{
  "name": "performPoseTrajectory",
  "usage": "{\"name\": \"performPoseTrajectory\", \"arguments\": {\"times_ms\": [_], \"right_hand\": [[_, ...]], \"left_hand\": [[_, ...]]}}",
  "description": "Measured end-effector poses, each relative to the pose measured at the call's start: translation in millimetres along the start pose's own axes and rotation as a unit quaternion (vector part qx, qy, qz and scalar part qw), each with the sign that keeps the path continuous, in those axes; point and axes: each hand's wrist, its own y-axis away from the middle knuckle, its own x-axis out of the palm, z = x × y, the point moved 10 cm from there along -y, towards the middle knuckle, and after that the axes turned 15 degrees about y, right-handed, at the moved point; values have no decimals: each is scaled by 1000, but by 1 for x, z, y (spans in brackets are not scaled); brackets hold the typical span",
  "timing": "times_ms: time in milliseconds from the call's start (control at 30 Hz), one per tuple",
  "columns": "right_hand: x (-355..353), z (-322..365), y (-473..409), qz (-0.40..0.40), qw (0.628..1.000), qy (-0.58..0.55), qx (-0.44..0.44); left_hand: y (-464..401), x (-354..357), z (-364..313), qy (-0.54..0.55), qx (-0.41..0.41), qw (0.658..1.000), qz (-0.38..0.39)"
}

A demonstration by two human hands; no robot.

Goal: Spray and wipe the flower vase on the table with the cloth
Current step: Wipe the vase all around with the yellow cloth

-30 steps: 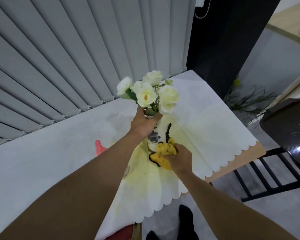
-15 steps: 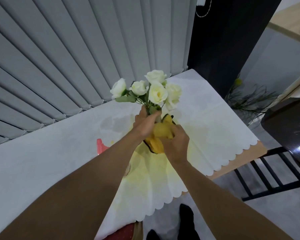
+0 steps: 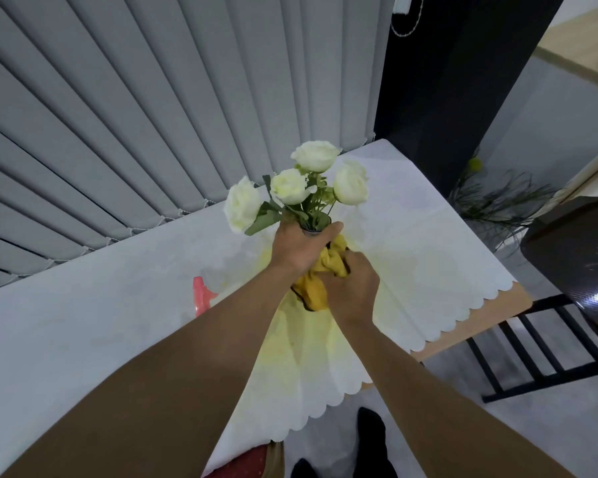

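My left hand [image 3: 299, 248] grips the neck of the flower vase [image 3: 314, 230], of which only the rim shows. White roses [image 3: 292, 188] stick out above it. My right hand [image 3: 351, 288] presses a yellow cloth [image 3: 320, 281] against the vase's body, just below my left hand, and the cloth covers the body. A red spray bottle top [image 3: 202, 298] peeks out left of my left forearm, on the table [image 3: 83, 305] with its white scalloped cover.
Grey vertical blinds [image 3: 152, 115] hang behind the table. A black chair [image 3: 573, 263] stands at the right, beyond the table's edge. A green plant [image 3: 491, 201] sits on the floor by the dark wall. My feet [image 3: 370, 439] show below the table's front edge.
My right hand has slid the cloth up the vase from low on its body to just under my left hand. The roses have turned and spread left.
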Motion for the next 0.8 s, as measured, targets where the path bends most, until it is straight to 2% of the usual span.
{"name": "performPoseTrajectory", "arguments": {"times_ms": [133,267,400,467,567,700,800], "right_hand": [[-2,14,-7,-5,999,-20,-36],[8,-13,5,5,1000,-9,-14],[32,-56,28,105,989,92,51],[39,-65,34,136,982,110,78],[34,-55,26,115,986,92,77],[7,-13,11,27,999,19,20],[-9,22,2,-17,999,-47,-22]], "left_hand": [[2,0,5,5,-42,999,13],[2,-6,13,63,-74,995,6],[10,1,11,46,-80,995,43],[9,2,9,45,-62,996,36],[5,-1,11,56,-67,996,4],[-20,2,53,67,-73,995,19],[4,-14,30,56,-41,998,1]]}}
